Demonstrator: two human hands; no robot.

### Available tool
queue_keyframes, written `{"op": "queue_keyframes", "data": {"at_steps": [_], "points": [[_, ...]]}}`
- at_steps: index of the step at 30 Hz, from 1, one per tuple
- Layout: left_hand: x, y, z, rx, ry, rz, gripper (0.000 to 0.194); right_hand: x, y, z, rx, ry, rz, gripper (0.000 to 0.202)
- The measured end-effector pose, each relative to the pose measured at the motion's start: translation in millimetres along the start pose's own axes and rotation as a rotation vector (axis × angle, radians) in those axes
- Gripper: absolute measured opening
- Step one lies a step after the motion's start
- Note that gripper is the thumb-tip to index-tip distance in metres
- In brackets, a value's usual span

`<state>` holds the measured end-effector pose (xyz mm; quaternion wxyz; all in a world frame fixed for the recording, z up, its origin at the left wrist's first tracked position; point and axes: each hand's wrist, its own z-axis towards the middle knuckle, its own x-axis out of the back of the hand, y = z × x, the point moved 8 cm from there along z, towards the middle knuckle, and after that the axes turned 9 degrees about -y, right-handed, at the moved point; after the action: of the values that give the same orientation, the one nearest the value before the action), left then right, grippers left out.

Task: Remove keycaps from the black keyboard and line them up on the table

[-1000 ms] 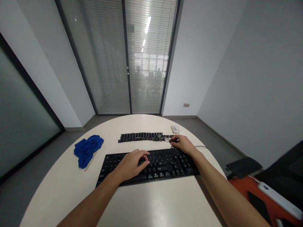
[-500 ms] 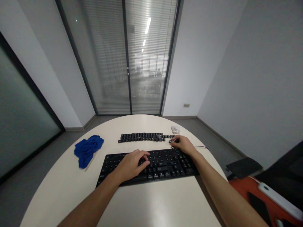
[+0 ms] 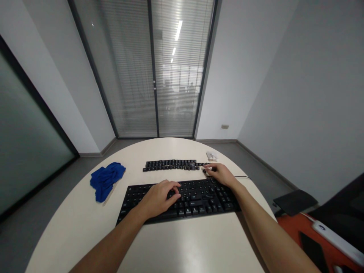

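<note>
A black keyboard (image 3: 196, 203) lies on the round pale table (image 3: 182, 239), many of its upper keys off. My left hand (image 3: 160, 199) rests on its left-middle part, thumb and fingers curled with a gap between them and nothing visible in it. Beyond the keyboard, loose black keycaps (image 3: 170, 164) lie in rows. At the right end of these rows is my right hand (image 3: 218, 173), its fingertips at a small dark keycap (image 3: 204, 171) just behind the keyboard; whether they grip it is too small to tell.
A crumpled blue cloth (image 3: 106, 180) lies at the table's left. Near the far right edge sits a small clear plastic bag (image 3: 212, 156). A cable (image 3: 243, 176) runs off right. An orange seat with a white power strip (image 3: 337, 239) stands lower right.
The fingers of my right hand have shifted slightly by the small keycap, which now shows more below the fingertips. My left hand has stayed in place on the keyboard.
</note>
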<state>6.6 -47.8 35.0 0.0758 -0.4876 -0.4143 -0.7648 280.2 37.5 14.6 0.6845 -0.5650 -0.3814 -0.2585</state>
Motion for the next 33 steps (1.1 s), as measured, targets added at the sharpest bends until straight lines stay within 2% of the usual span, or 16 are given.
{"op": "queue_keyframes", "data": {"at_steps": [11, 16, 20, 24, 33], "points": [[0.2, 0.0, -0.4, -0.003, 0.006, 0.009, 0.023, -2.1, 9.2, -1.2, -0.092, -0.008, 0.025, 0.029], [-0.6, -0.6, -0.5, -0.003, 0.0, 0.014, 0.023, -1.8, 9.1, -1.1, -0.062, -0.011, 0.029, 0.025], [-1.2, -1.1, -0.5, -0.007, 0.001, 0.023, 0.022, -1.7, 4.5, -1.7, -0.013, -0.041, 0.039, 0.039], [-0.5, -0.7, -0.5, -0.007, 0.001, 0.019, 0.023, -5.5, 0.6, -1.4, 0.011, -0.111, 0.051, 0.028], [0.3, 2.2, 0.4, -0.006, -0.006, 0.018, 0.022, 0.4, 3.5, 1.8, -0.073, -0.011, -0.008, 0.024]]}}
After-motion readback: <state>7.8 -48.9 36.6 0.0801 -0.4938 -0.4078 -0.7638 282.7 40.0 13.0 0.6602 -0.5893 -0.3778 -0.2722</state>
